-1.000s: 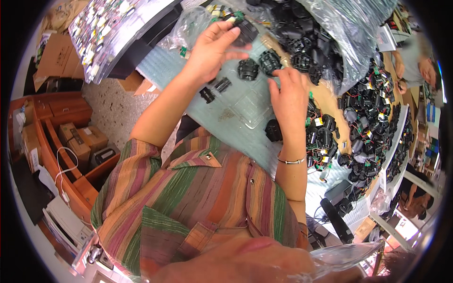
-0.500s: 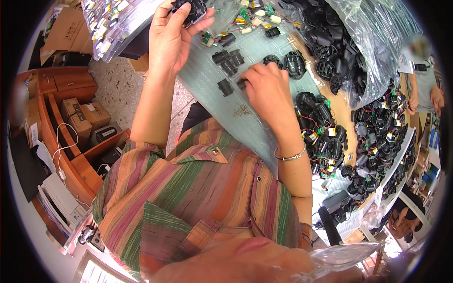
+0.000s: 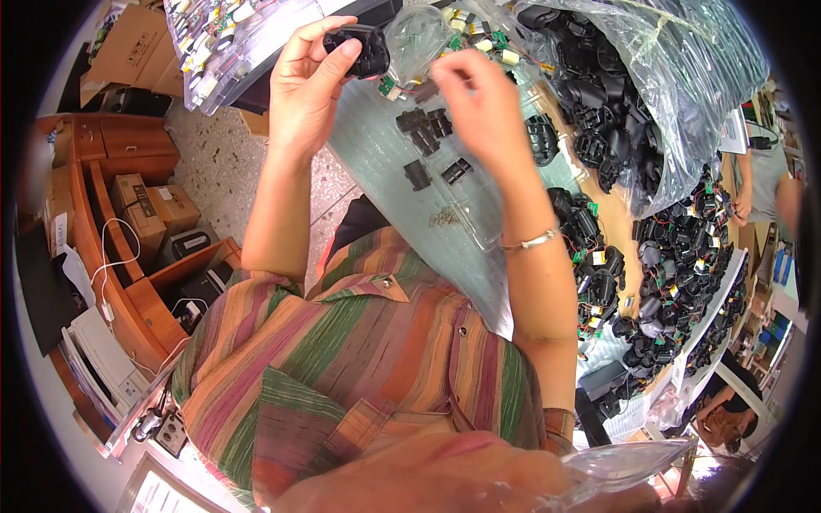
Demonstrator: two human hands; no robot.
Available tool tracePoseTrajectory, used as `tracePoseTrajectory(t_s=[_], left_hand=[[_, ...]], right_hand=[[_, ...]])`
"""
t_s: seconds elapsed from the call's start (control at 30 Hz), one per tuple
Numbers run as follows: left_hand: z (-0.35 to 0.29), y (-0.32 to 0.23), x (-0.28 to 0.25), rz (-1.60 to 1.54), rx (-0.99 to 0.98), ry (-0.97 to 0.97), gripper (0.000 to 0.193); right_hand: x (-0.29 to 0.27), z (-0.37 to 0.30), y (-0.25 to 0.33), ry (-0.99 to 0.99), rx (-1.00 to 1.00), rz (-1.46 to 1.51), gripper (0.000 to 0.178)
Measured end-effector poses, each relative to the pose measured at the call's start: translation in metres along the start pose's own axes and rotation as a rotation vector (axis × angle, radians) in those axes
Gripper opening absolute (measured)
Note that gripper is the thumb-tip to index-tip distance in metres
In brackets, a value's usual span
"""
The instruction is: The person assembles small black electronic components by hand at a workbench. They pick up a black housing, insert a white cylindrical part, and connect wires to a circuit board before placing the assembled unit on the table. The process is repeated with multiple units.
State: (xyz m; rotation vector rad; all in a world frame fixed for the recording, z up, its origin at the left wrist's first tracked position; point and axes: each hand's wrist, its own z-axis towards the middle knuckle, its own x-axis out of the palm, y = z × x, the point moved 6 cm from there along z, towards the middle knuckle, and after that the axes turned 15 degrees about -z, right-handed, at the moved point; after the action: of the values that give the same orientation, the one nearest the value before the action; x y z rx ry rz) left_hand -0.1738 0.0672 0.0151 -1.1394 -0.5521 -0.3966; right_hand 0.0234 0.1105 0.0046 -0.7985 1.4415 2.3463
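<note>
My left hand (image 3: 310, 85) grips a black plastic housing (image 3: 368, 53), thumb across its edge, above the far left part of the work surface. Blurred by motion, my right hand (image 3: 481, 103) is raised a little to the right of it, fingers curled together; whatever they hold is hidden. Beneath the hands, several small black plastic parts (image 3: 424, 130) lie grouped on the green-tinted mat (image 3: 376, 162). Two more sit closer to me, a black block (image 3: 417, 175) and a black piece (image 3: 457, 170). A little heap of tiny metal pieces (image 3: 444, 217) is nearer still.
Small circuit boards with wires (image 3: 487, 41) lie at the back, beside a clear plastic bag (image 3: 419, 38). On the right are a bag of black housings (image 3: 590, 94) and piles of wired black assemblies (image 3: 676, 274). A person (image 3: 765, 184) stands at the far right.
My right hand has lifted from the small black parts and moved away from me, toward the housing. The housing in my left hand has turned and come slightly lower.
</note>
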Motion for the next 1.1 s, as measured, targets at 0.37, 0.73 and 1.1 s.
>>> tracePoseTrajectory(t_s=[0.37,0.73,1.1], left_hand=[[0.0,-0.016,0.008,0.229,-0.072,0.135,0.031],[-0.015,0.027,0.069,0.072,-0.436,0.606,0.025],[-0.019,0.067,0.1,-0.587,-0.618,0.321,0.035]], right_hand=[[0.025,-0.004,-0.002,0.045,-0.144,-0.446,0.012],[-0.064,0.004,0.02,0.067,-0.035,0.013,0.014],[-0.066,-0.095,-0.003,0.013,0.516,1.135,0.033]])
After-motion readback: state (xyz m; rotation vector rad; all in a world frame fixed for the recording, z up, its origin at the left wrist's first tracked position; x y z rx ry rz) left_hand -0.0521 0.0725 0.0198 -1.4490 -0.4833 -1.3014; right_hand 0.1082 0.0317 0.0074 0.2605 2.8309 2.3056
